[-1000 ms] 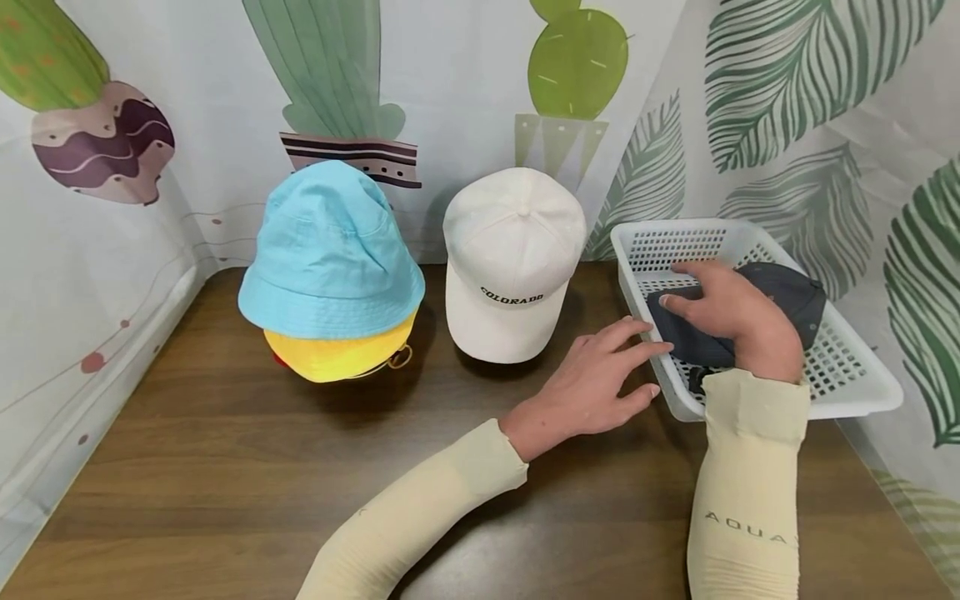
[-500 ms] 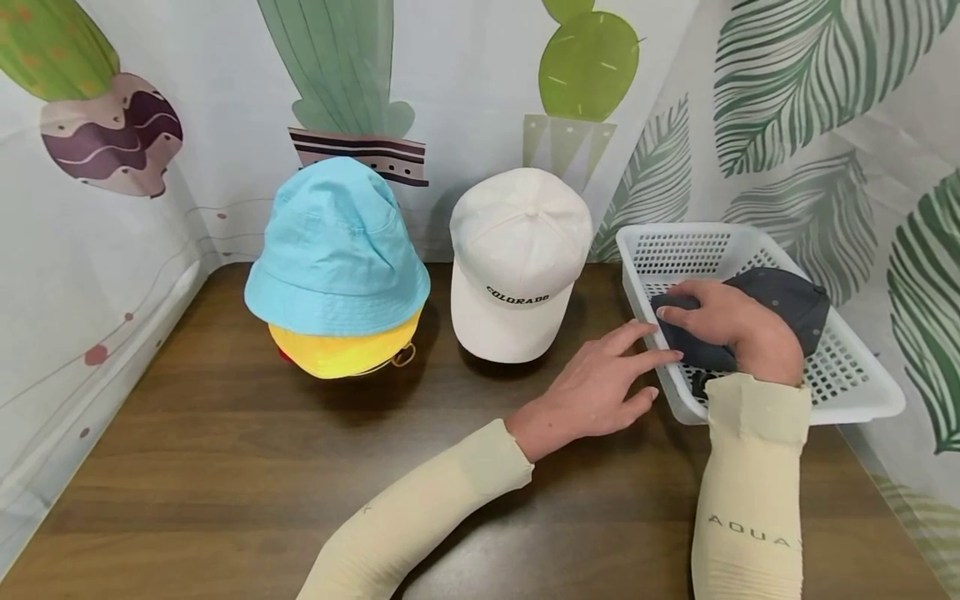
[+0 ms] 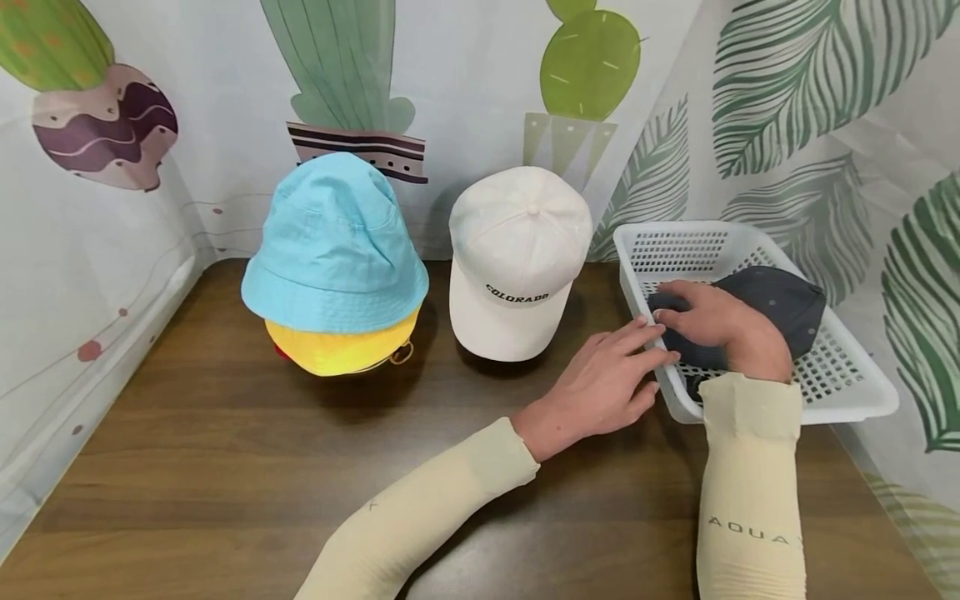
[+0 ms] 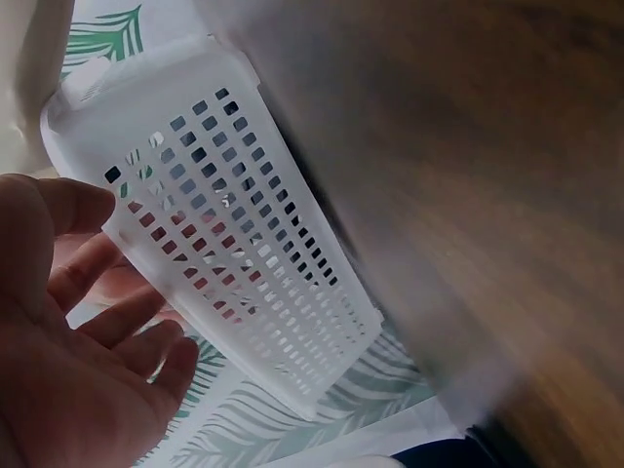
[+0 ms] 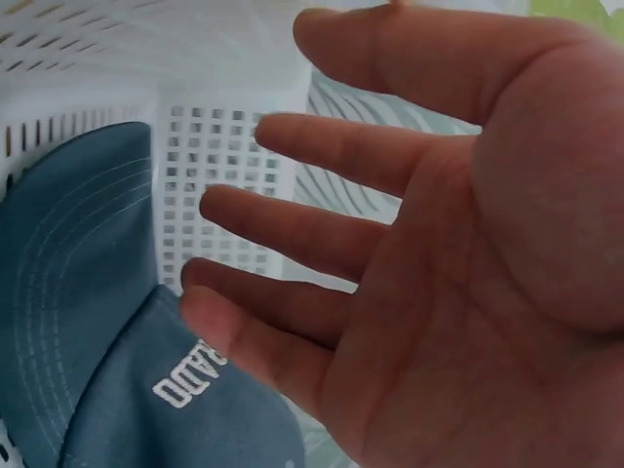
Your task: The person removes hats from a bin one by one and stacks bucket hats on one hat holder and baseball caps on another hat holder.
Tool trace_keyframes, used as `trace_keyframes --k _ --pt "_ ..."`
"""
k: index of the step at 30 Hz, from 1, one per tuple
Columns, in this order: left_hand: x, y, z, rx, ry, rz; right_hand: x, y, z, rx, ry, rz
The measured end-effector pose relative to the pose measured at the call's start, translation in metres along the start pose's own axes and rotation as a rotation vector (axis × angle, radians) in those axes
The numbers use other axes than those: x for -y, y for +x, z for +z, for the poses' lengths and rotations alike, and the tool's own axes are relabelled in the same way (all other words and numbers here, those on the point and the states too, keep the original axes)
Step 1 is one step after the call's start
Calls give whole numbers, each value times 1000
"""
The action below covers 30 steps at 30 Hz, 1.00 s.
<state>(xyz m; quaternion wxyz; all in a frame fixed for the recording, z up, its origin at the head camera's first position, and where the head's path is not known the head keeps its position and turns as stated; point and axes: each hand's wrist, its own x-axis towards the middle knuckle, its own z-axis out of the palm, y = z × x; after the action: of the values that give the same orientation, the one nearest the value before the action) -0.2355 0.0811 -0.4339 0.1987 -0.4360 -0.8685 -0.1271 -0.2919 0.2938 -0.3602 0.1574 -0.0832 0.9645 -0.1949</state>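
A dark blue-grey baseball cap (image 3: 780, 304) lies in a white plastic basket (image 3: 862, 392); in the right wrist view, white letters show on the cap (image 5: 107, 409). Over its brim is my right hand (image 3: 723, 325), fingers spread and holding nothing in the right wrist view. My left hand (image 3: 592, 387) reaches to the basket's left rim. Its relaxed fingertips are at the rim, and the left wrist view shows the fingers (image 4: 127, 317) beside the perforated wall, not curled round it. Whether they touch it I cannot tell.
Left of the basket sits a white cap (image 3: 521, 242) lettered "COLORADO". Farther left, a light blue bucket hat (image 3: 333, 242) sits on top of a yellow hat (image 3: 345, 350). All stand on a brown wooden table (image 3: 247, 467) against a patterned cloth backdrop (image 3: 480, 75).
My right hand has come down a little over the cap's brim and shifted slightly left. The left hand has stayed nearly still at the rim. The view has shifted slightly.
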Motion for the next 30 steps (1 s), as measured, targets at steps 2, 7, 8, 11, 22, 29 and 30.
trace_keyframes --k 2,7,8,11,22,29,30 --pt "1 1 1 -16 -12 19 1 2 1 2 -6 2" --pt "3 2 1 -25 -59 48 2 9 3 10 -28 -11" --pt "4 2 1 -21 -62 50 2 10 3 14 -41 -16" --pt "5 4 0 -14 -82 51 3 14 5 39 -59 -11" --pt "6 5 2 -1 -153 40 -2 26 11 91 -101 44" --pt "5 5 0 1 -134 36 -1 25 16 101 -209 91" --pt "5 5 0 0 -129 36 0 24 17 103 -217 98"
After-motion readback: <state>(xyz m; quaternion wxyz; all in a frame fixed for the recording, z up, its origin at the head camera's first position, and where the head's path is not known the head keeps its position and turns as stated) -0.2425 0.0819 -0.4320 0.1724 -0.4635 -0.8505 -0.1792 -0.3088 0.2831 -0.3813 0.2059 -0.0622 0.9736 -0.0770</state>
